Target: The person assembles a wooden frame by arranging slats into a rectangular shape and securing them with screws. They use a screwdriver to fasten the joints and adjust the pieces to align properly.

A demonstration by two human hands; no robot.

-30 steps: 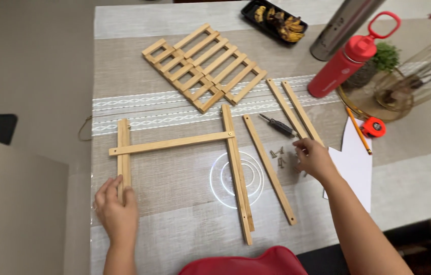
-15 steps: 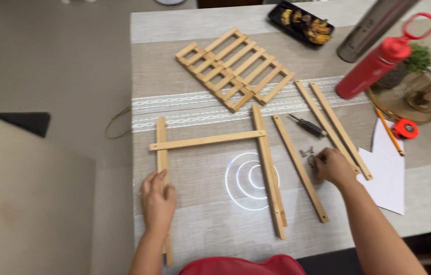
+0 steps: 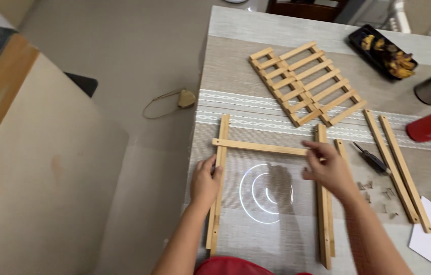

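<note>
Worktop left edge runs just beside the left rail; left hand fingers clasp that rail; right hand fingers pinch the crossbar end at the right rail; screws and screwdriver lie near right; open room between rails.

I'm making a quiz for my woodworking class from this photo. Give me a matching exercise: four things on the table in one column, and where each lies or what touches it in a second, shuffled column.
Things:
1. left upright wooden strip
2. slatted wooden panel
3. screwdriver
4. black tray of snacks

Places:
A. far right part of the table, beyond the panel
B. under the left hand
C. between the right hand and two loose strips
D. flat and alone, beyond the white lace band

Pairs: 1-B, 2-D, 3-C, 4-A
</note>
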